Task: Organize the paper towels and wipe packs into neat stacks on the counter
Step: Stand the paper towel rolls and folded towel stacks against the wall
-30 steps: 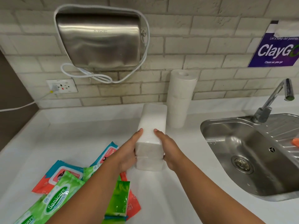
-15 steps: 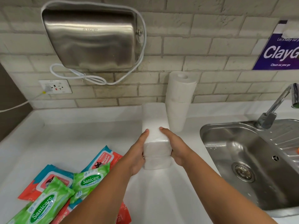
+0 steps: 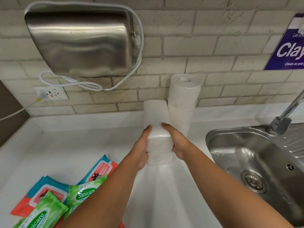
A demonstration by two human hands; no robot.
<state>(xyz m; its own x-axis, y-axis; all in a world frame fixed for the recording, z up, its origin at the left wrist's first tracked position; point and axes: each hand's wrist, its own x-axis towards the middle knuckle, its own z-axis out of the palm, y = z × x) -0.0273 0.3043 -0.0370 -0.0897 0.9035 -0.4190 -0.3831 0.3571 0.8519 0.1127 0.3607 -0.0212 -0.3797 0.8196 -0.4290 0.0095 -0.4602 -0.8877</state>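
Observation:
Two white wrapped paper towel packs (image 3: 158,142) sit one on top of the other on the white counter (image 3: 69,145). My left hand (image 3: 141,148) presses the stack's left side and my right hand (image 3: 177,142) presses its right side. The stack's far end reaches the wall. Right beside it stands a column of white paper rolls (image 3: 182,102), stacked upright against the tiles. Green and red-blue wipe packs (image 3: 79,193) lie in a loose overlapping pile at the lower left, partly hidden by my left forearm.
A steel sink (image 3: 256,162) with a tap (image 3: 286,114) takes up the right side. A steel hand dryer (image 3: 80,41) hangs on the brick wall above a socket (image 3: 51,94). A purple sign (image 3: 287,50) is at the upper right.
Both hands have pushed the paper towel stack further back toward the wall, next to the rolls. The view has shifted, showing more of the wipe packs.

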